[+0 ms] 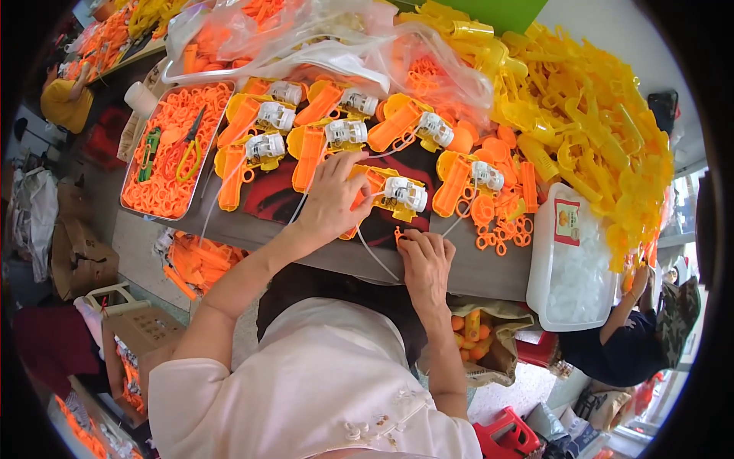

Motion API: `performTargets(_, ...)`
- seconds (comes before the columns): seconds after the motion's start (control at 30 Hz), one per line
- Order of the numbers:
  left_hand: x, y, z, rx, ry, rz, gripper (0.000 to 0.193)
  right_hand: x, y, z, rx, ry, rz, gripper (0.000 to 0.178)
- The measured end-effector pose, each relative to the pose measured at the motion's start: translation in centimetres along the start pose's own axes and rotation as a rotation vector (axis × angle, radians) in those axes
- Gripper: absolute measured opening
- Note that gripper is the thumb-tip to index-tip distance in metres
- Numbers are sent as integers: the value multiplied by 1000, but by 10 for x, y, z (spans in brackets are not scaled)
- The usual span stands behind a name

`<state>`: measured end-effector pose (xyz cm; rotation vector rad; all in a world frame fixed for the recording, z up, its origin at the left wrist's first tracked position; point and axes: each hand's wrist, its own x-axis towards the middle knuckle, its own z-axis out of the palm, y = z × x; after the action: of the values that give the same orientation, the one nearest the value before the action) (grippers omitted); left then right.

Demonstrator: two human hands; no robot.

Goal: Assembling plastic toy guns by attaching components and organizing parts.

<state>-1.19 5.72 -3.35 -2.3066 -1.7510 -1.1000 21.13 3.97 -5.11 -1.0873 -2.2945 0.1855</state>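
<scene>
My left hand (332, 197) rests over an orange and yellow toy gun half (380, 191) with a white motor block (405, 193) fitted in it, gripping its orange barrel end. My right hand (425, 258) sits at the table's near edge, fingers pinched on a small orange ring piece (397, 232). A thin white tube (372, 255) runs between the two hands. Several more toy gun halves (329, 122) with white blocks lie in rows behind.
A metal tray (130, 200) of orange rings holds scissors (189, 145) at the left. A white tub (544, 268) of clear pieces stands at right, beside a heap of yellow parts (589, 115). Plastic bags (306, 38) lie behind. Another person (634, 329) sits lower right.
</scene>
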Motion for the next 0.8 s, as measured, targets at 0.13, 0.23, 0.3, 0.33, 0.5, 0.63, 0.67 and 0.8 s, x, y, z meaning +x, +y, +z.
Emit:
performTargets(0.13, -9, -2, 6, -128, -59, -35, 18, 3, -17, 10, 65, 115, 35, 23)
performTargets(0.23, -14, -2, 9, -107, -16, -65, 17, 25, -30, 20, 42, 187, 57, 29)
performTargets(0.3, -13, -2, 11, -110, -7, -61, 17, 32, -31, 27, 14, 190, 53, 29)
performTargets(0.33, -12, -2, 13, -114, -1, -55, 18, 34, -31, 29, -13, 194, 53, 30)
performTargets(0.5, -10, -2, 12, -98, 6, -38, 23, 33, -32, 36, -76, 203, 32, 31)
performTargets(0.63, 1, -5, 15, -128, 2, -94, 30, 35, -30, 33, -126, 192, -26, 31)
performTargets(0.67, 4, -5, 16, -132, -31, -121, 32, 37, -23, 27, -128, 192, -24, 31)
performTargets(0.8, 10, -6, 15, -123, -90, -143, 36, 40, -8, 17, -209, 32, -289, 38)
